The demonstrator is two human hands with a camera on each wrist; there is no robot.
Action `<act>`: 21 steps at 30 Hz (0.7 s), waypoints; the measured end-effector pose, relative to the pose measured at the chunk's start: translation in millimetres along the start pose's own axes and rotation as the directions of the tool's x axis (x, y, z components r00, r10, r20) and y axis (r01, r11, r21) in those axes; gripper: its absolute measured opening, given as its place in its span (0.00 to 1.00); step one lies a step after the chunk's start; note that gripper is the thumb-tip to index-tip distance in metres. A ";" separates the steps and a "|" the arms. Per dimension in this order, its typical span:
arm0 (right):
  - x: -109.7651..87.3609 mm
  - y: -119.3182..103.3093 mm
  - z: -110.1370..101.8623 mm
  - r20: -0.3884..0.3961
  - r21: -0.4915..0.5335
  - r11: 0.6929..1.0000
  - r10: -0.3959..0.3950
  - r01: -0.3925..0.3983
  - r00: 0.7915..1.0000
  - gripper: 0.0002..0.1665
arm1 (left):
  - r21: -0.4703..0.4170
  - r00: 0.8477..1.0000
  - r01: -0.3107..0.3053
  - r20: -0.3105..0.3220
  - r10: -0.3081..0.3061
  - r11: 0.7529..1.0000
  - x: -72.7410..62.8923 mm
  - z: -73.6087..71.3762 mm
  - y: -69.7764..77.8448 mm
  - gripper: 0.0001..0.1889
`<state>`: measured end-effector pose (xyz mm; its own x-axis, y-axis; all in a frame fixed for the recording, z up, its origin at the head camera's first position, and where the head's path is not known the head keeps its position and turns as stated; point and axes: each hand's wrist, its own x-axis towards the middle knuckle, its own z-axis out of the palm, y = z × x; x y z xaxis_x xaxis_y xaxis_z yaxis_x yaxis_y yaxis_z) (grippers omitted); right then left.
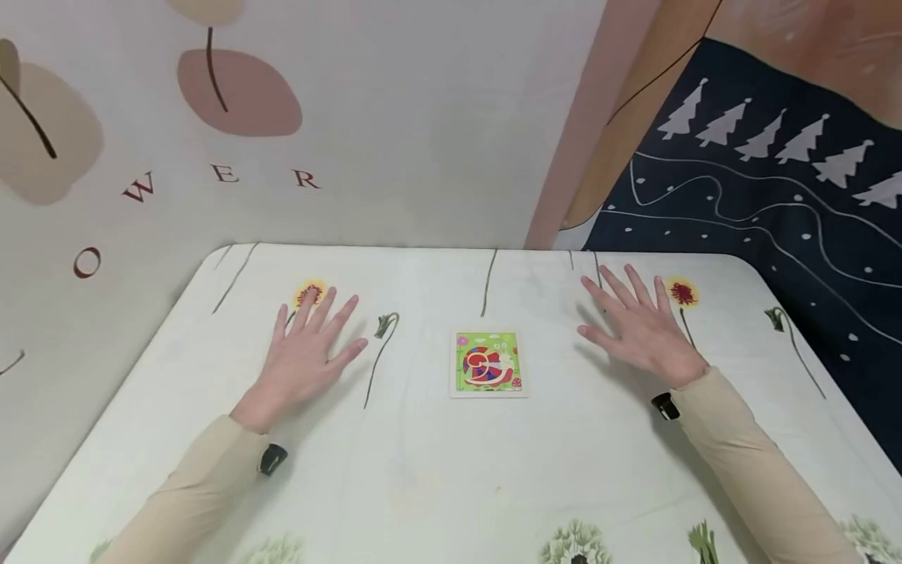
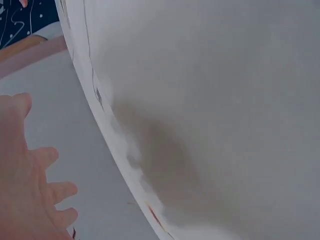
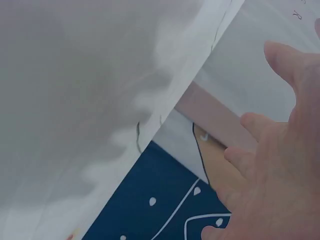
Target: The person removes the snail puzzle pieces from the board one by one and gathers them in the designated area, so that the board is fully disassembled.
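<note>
While the left hand [image 1: 299,368] hovers over the white tabletop [image 1: 423,478], its grip apart with fingers spread, the right hand [image 1: 643,329] hovers likewise, fingers fanned and grip apart, just beside a printed yellow-and-red flower [image 1: 683,293]; between the two hands, well apart from both, a square snail picture board [image 1: 489,363] lies flat, its pale border framing a red and blue snail on green, and beige sleeves [image 1: 736,450] cover both forearms
</note>
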<state>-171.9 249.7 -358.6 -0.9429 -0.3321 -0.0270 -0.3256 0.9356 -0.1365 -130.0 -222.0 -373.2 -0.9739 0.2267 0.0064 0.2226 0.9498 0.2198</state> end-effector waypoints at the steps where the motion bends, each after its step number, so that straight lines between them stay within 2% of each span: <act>1: 1.6 -0.9 0.3 -0.002 0.002 1.000 -0.007 0.007 1.000 0.46 | 0.007 1.000 -0.008 -0.001 0.008 1.000 0.8 0.5 3.0 0.38; 6: 10.1 -8.8 3.1 -0.011 0.026 0.999 -0.047 0.047 0.999 0.45 | 0.026 0.999 -0.048 0.011 0.048 0.999 0.0 1.1 17.4 0.37; 11: 17.4 -18.8 7.1 -0.016 0.051 0.997 -0.065 0.066 0.998 0.43 | 0.014 0.993 -0.116 0.016 0.116 0.993 0.4 8.6 30.9 0.37; 17: 23.0 -32.1 13.7 -0.028 0.043 0.994 -0.099 0.100 0.995 0.41 | 0.010 0.976 -0.213 0.041 0.212 0.977 2.2 19.1 50.3 0.37; 21: 26.5 -42.6 17.3 -0.060 0.040 0.991 -0.129 0.132 0.990 0.33 | -0.002 0.965 -0.254 0.072 0.253 0.967 4.3 22.9 63.5 0.35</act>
<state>-181.8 199.0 -370.7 -0.8955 -0.4424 0.0499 -0.4438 0.8782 -0.1783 -119.0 -155.8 -381.6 -0.8802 0.4746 -0.0083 0.4621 0.8608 0.2131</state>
